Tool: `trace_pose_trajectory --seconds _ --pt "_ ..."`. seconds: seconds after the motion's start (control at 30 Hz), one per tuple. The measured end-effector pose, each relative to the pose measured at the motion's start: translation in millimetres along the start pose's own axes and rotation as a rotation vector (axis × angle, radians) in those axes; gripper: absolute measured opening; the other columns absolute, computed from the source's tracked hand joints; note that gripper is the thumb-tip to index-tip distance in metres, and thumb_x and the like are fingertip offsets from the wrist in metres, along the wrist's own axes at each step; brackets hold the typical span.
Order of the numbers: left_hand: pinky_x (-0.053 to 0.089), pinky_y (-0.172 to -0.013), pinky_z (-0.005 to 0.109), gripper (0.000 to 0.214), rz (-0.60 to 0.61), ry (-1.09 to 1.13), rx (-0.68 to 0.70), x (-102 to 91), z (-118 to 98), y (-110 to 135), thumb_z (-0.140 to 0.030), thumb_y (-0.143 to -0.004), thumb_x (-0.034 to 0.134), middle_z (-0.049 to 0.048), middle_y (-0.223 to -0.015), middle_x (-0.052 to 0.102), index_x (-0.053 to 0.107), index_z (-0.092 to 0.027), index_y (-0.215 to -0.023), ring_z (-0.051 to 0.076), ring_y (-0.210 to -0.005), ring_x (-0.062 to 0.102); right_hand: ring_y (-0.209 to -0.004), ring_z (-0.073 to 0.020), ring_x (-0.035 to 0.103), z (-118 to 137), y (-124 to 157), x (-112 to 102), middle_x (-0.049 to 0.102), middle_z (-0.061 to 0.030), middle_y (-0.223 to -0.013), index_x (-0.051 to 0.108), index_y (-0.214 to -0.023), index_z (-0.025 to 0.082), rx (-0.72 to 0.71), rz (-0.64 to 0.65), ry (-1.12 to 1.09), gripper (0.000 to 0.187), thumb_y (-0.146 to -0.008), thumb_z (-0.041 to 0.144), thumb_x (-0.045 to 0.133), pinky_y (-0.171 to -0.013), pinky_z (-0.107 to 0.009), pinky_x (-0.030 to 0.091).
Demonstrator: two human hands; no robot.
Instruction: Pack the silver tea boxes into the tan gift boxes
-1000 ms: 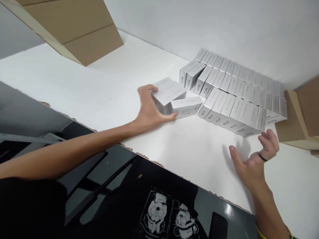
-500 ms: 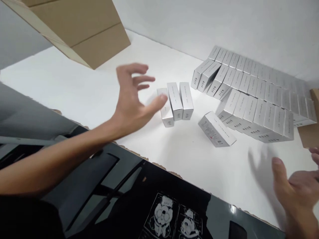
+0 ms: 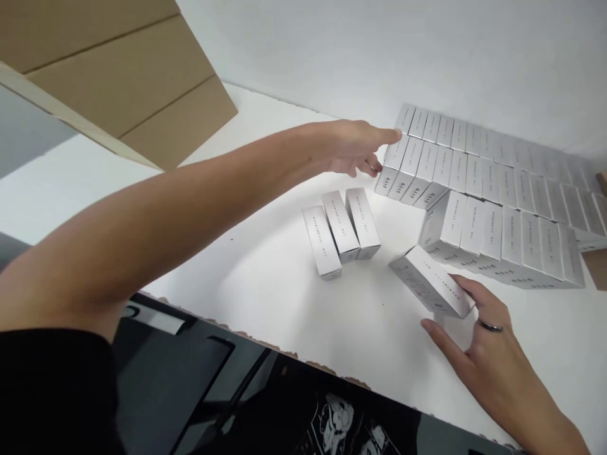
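Note:
My left hand (image 3: 363, 146) reaches across to the left end of the middle row of small white boxes (image 3: 450, 165). Its fingers lie against the end box, the thumb stretched along the top; nothing is gripped. Low on the right, my right hand (image 3: 486, 344), with a ring on one finger, is at the near end of a single white box (image 3: 434, 281) lying at an angle. Its thumb and fingers are apart, the index finger by the box's far edge. Between the hands, three more white boxes (image 3: 341, 225) stand side by side, slightly fanned.
A large cardboard carton (image 3: 142, 82) stands at the upper left. Behind the rows rises a white wall (image 3: 355, 57). Brown cardboard (image 3: 596, 268) shows at the right edge. The white table (image 3: 265, 278) has a rough front edge.
My left hand has moved right and away to the rows, and the leaning boxes at their left end now stand straight. My right hand has come in to the angled box.

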State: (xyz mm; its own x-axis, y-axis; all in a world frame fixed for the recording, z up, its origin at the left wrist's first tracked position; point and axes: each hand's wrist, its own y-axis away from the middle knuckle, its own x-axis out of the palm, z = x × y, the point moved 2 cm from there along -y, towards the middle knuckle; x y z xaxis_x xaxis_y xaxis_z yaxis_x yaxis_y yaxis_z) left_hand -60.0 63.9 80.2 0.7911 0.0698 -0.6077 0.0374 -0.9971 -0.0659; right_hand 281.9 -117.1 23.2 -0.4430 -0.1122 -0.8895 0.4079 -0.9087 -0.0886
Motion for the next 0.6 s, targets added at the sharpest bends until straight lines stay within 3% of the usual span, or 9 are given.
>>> trace_pose_trajectory --seconds 0.1,0.17,0.27,0.37,0.47,0.53,0.6 --pt "0.054 -0.100 0.066 0.034 0.147 0.089 -0.180 -18.5 11 28 -0.050 -0.084 0.080 0.0019 -0.087 0.075 0.073 -0.017 -0.092 0.033 -0.100 0.079 -0.097 -0.0297 0.072 -3 -10 -1 0.067 -0.0130 -0.122 0.048 -0.142 0.029 0.014 0.036 -0.004 0.056 -0.100 0.066 0.055 -0.061 -0.037 0.060" --pt "0.047 -0.105 0.075 0.041 0.088 0.033 -0.140 -32.8 16 65 -0.056 -0.080 0.082 0.0045 -0.099 0.075 0.074 -0.021 -0.098 0.040 -0.111 0.074 -0.087 -0.0284 0.072 -3 -13 -3 0.071 -0.0116 -0.112 0.051 -0.138 0.028 -0.001 0.054 0.003 0.050 -0.103 0.064 0.050 -0.056 -0.036 0.057" --pt "0.053 -0.101 0.070 0.071 0.093 -0.028 -0.006 -33.7 24 130 -0.060 -0.061 0.094 0.0086 -0.111 0.072 0.068 -0.027 -0.119 0.043 -0.112 0.071 -0.084 -0.0286 0.071 -6 -10 -8 0.072 -0.0100 -0.114 0.056 -0.135 0.031 -0.010 0.051 0.038 0.049 -0.102 0.067 0.048 -0.059 -0.038 0.057" --pt "0.061 -0.097 0.061 0.116 0.094 0.058 0.117 -8.9 32 175 -0.055 -0.042 0.103 0.0125 -0.126 0.063 0.050 -0.031 -0.142 0.042 -0.115 0.068 -0.091 -0.0298 0.071 -9 -5 -11 0.072 -0.0077 -0.117 0.057 -0.136 0.034 0.011 0.049 0.047 0.052 -0.100 0.072 0.049 -0.064 -0.039 0.058" --pt "0.058 -0.101 0.060 0.134 -0.048 0.081 0.169 19.1 38 186 -0.053 -0.037 0.105 0.0151 -0.137 0.051 0.035 -0.033 -0.149 0.044 -0.125 0.059 -0.096 -0.0295 0.070 -7 -1 -10 0.071 -0.0069 -0.119 0.057 -0.136 0.033 0.039 0.085 0.008 0.056 -0.099 0.074 0.048 -0.070 -0.040 0.059" --pt "0.057 -0.103 0.059 0.132 -0.122 0.085 0.207 30.8 43 181 -0.050 -0.044 0.104 0.0150 -0.138 0.046 0.027 -0.034 -0.150 0.042 -0.129 0.055 -0.093 -0.0283 0.070 -6 -2 -9 0.071 -0.0070 -0.116 0.057 -0.136 0.032 0.084 0.136 -0.038 0.058 -0.099 0.075 0.048 -0.068 -0.039 0.058" --pt "0.059 -0.099 0.055 0.126 -0.118 0.104 0.233 37.3 51 173 -0.047 -0.050 0.102 0.0134 -0.136 0.045 0.024 -0.036 -0.148 0.038 -0.127 0.056 -0.092 -0.0274 0.070 -6 -6 -8 0.071 -0.0074 -0.115 0.057 -0.138 0.031 0.128 0.182 -0.100 0.059 -0.098 0.074 0.050 -0.067 -0.038 0.058"
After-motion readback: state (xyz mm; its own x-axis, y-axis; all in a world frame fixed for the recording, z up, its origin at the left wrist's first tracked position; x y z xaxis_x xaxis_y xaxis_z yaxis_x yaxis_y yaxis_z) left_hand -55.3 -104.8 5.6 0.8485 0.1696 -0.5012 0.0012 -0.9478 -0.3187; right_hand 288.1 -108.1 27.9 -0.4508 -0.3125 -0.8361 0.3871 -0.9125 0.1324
